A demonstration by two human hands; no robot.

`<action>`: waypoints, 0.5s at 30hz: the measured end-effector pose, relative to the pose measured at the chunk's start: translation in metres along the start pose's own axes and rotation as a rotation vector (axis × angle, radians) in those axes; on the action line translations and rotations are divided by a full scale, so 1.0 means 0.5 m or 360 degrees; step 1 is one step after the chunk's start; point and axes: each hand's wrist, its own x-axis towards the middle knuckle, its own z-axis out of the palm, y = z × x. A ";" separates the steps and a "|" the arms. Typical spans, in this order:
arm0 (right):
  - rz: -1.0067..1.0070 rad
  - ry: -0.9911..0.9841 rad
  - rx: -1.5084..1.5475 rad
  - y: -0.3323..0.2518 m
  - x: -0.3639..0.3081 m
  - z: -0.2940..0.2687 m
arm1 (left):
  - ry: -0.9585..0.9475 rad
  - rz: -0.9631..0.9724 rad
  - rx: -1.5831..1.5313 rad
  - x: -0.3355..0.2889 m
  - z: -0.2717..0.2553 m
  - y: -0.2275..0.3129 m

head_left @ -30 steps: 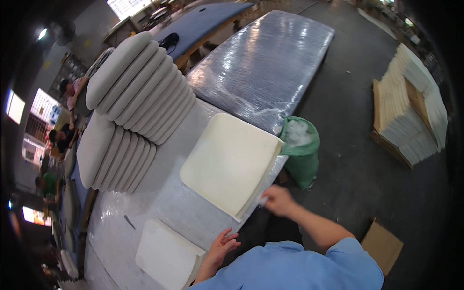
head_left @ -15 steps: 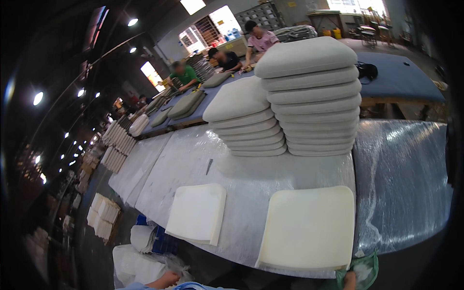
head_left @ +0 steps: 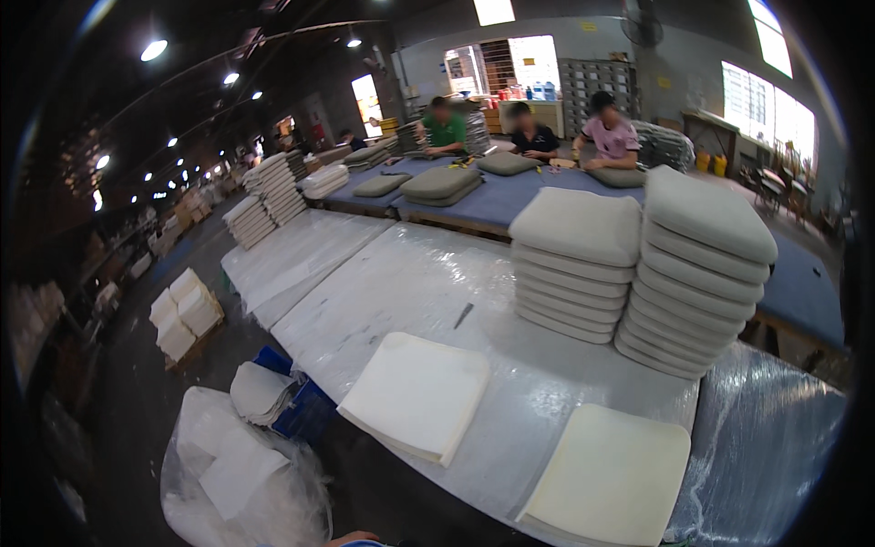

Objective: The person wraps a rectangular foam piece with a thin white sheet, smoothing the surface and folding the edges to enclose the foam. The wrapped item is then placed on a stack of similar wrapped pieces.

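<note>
Only a sliver of my left hand (head_left: 354, 539) shows at the lower edge, close to a big clear plastic bag (head_left: 310, 488) with white pieces in it. Its fingers are mostly cut off, so whether it holds anything is hidden. My right hand is out of the picture. On the plastic-covered table (head_left: 410, 273), a white, rounded-square foam pad (head_left: 419, 392) lies flat near the front edge. A cream foam pad (head_left: 611, 474) lies to its right. Behind them rise two stacks of grey seat cushions, a shorter one (head_left: 576, 228) and a taller one (head_left: 706, 219).
A blue crate (head_left: 305, 410) with pale pieces stands on the floor by the table's left front. A small dark pointed object (head_left: 463, 315) lies on the table. Beyond, several people work at a blue table (head_left: 510, 201) with olive cushions (head_left: 440, 184).
The view has swung left, so the table and stacks sit further right and the plastic bag shows more fully. My right hand, earlier by a green bag, has left the picture.
</note>
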 end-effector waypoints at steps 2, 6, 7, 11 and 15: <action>-0.0015 0.0096 0.0101 -0.039 -0.076 -0.016 | 0.0027 0.0040 -0.0150 0.012 -0.018 -0.063; -0.0312 0.0597 0.0115 -0.137 -0.248 0.107 | 0.0263 -0.0012 -0.0515 0.006 -0.104 -0.219; -0.0433 0.0780 0.0080 -0.162 -0.287 0.135 | 0.0376 -0.0042 -0.0613 0.003 -0.131 -0.260; -0.0710 0.0084 -0.0517 -0.244 -0.463 0.327 | 0.0733 -0.0341 -0.1100 -0.049 -0.221 -0.398; -0.1037 -0.0831 -0.0342 -0.399 -0.688 0.507 | 0.0887 -0.0797 -0.1314 -0.183 -0.276 -0.527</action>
